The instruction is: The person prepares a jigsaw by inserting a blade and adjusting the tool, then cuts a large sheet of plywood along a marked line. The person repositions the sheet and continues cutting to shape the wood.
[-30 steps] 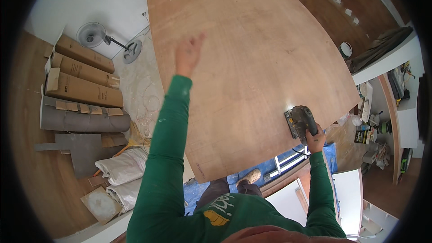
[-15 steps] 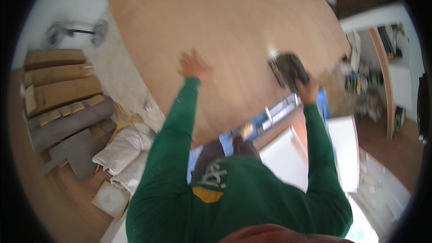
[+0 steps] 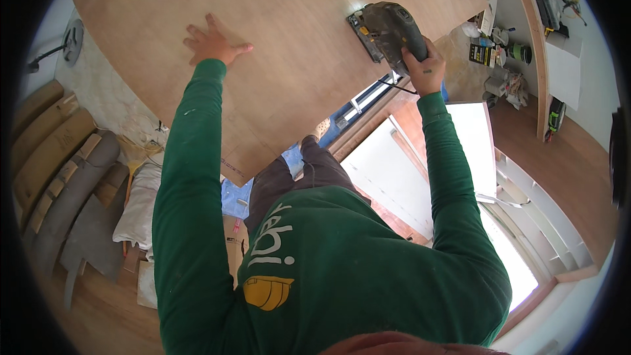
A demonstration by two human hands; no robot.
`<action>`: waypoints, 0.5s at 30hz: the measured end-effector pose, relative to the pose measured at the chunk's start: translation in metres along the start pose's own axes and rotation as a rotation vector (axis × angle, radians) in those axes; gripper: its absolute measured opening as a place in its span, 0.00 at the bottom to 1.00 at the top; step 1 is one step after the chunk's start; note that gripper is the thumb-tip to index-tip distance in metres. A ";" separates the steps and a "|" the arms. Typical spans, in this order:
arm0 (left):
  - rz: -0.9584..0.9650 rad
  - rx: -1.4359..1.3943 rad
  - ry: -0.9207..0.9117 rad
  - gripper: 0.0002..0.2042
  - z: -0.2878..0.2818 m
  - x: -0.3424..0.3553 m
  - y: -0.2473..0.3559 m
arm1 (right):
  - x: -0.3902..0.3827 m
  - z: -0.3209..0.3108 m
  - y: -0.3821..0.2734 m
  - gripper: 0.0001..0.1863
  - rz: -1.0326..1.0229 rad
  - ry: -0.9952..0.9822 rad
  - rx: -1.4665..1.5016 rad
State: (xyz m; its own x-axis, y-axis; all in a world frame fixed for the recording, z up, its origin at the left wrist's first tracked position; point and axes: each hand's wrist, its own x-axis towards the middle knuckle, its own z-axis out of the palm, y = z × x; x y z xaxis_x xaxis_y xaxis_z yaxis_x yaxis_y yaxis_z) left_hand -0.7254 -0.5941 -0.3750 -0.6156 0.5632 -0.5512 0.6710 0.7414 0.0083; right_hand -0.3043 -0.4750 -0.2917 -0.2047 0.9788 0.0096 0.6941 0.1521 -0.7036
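A large sheet of brown plywood (image 3: 282, 52) spreads out before me. My left hand (image 3: 213, 45) rests on its face, palm down with the fingers spread. Farther right, a dark jigsaw (image 3: 397, 29) with yellow parts stands on the sheet, its flat base plate against the wood. My right hand (image 3: 426, 69) is wrapped round the rear of its handle. A small bright light glows on the wood by the saw's front. The blade is hidden, and I cannot tell whether it is cutting. A black cord trails from the saw's rear, near my right wrist.
Long cardboard boxes (image 3: 54, 138) and pale sacks (image 3: 140, 207) lie on the left. White panels (image 3: 388, 177) lean below my right arm, near a wooden edge. Cans, bags and tools stand at the right, by a wooden upright (image 3: 534, 46). One foot (image 3: 321, 129) shows under the sheet's near edge.
The view has shifted, so both hands and the jigsaw appear higher and farther left. My left hand stays flat on the plywood, and my right still grips the saw. The picture is sharper.
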 end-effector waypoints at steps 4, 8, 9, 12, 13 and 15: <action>0.035 -0.004 0.015 0.73 0.005 0.002 -0.003 | 0.001 0.001 0.002 0.20 -0.030 0.003 -0.022; 0.038 0.016 0.025 0.73 0.004 0.002 -0.003 | 0.000 0.001 0.001 0.20 -0.028 0.016 -0.022; 0.038 0.016 0.024 0.73 0.004 0.001 -0.003 | 0.000 0.001 0.001 0.20 -0.026 0.023 -0.013; 0.043 0.014 0.031 0.73 0.004 0.000 -0.003 | 0.000 0.001 0.001 0.20 -0.024 0.029 -0.025; 0.038 0.015 0.026 0.73 0.004 0.000 -0.003 | 0.000 0.001 0.001 0.21 -0.026 0.028 -0.027; 0.040 0.019 0.033 0.73 0.004 -0.001 -0.002 | -0.001 0.001 0.001 0.21 -0.035 0.029 -0.039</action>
State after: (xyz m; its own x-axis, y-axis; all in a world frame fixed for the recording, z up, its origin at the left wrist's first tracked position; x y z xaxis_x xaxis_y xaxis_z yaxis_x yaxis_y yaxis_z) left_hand -0.7248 -0.5978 -0.3783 -0.6011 0.6041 -0.5232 0.7027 0.7113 0.0139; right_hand -0.3042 -0.4756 -0.2934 -0.2091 0.9763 0.0548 0.7134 0.1907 -0.6743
